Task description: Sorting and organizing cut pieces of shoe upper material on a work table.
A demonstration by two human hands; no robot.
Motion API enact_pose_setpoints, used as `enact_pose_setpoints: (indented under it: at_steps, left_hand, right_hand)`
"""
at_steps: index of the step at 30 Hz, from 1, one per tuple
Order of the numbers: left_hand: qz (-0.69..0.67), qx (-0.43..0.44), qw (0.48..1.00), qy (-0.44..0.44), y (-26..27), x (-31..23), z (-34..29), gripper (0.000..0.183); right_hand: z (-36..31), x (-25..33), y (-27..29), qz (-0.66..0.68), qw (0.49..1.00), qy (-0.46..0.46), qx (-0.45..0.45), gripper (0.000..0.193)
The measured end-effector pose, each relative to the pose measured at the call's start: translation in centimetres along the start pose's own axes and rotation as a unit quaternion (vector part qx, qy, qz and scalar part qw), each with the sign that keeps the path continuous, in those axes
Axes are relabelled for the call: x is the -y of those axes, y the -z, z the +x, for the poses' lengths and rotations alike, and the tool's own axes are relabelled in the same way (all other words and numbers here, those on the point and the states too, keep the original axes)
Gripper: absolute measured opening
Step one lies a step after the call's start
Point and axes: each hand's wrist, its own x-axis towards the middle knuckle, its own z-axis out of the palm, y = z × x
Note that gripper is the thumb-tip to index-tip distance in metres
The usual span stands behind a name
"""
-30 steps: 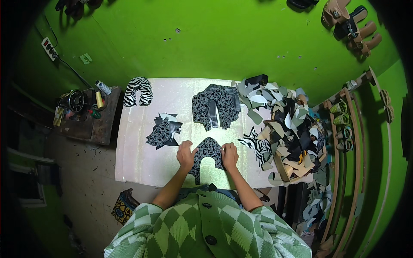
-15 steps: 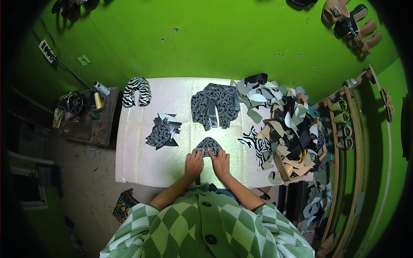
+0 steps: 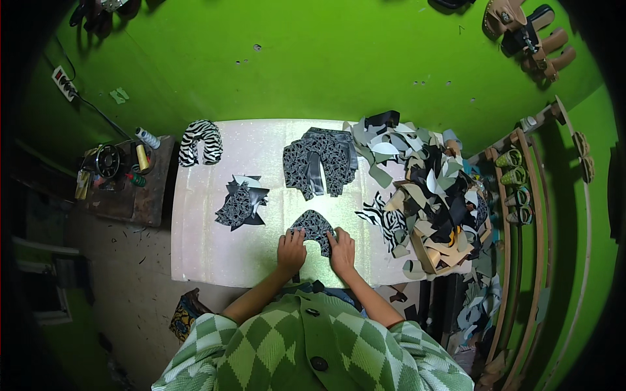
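Observation:
An arch-shaped piece of black-and-grey patterned material (image 3: 313, 224) lies on the white table in front of me, its curved top pointing away and its notch toward me. My left hand (image 3: 291, 253) has its fingertips closed on the left side of the piece. At the right edge, my right hand (image 3: 342, 253) holds it between thumb and fingers; the undersides of both grips are hidden. Beyond it lies a stack of matching arch pieces (image 3: 303, 163) with smooth black material among them. To the left sits a small pile of patterned and black offcuts (image 3: 240, 205).
Zebra-striped arch pieces (image 3: 200, 144) lie at the table's (image 3: 202, 254) far left corner. A heap of scraps (image 3: 450, 202) covers the right side, beside zebra offcuts (image 3: 389, 225). Left of the table stands a small worn stand (image 3: 130, 195) with thread spools. A wooden rack (image 3: 521, 260) holds sandals at right.
The arch-shaped piece has opened out, so its notch and right leg now show between my hands. My hands have moved slightly apart.

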Motion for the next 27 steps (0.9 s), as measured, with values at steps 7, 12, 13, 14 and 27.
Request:
enact_pose_setpoints:
  at_steps: [7, 12, 13, 14, 27]
  left_hand:
    - [-0.075, -0.03, 0.997, 0.012, -1.7, 0.2, 0.2, 0.047]
    - [-0.097, 0.005, 0.995, -0.001, -1.1, 0.9, 0.1, 0.045]
    - [-0.094, 0.001, 0.996, -0.011, -1.0, 0.9, 0.0, 0.046]
    - [-0.091, -0.002, 0.996, -0.022, -0.7, 0.9, 0.1, 0.047]
    - [-0.083, 0.038, 0.995, -0.037, 0.2, 0.7, 0.4, 0.057]
  right_hand:
    - [1.5, -0.1, 0.6, 0.007, 0.998, 0.047, -0.035, 0.033]
    - [2.6, 0.1, 1.2, 0.039, 0.997, 0.065, -0.019, 0.032]
    - [2.8, 0.1, 1.0, 0.058, 0.995, 0.079, -0.011, 0.034]
    - [2.8, -0.1, 0.5, 0.058, 0.995, 0.08, -0.01, 0.034]
    - [0.7, -0.8, -2.3, -0.105, 0.984, 0.139, 0.04, 0.045]
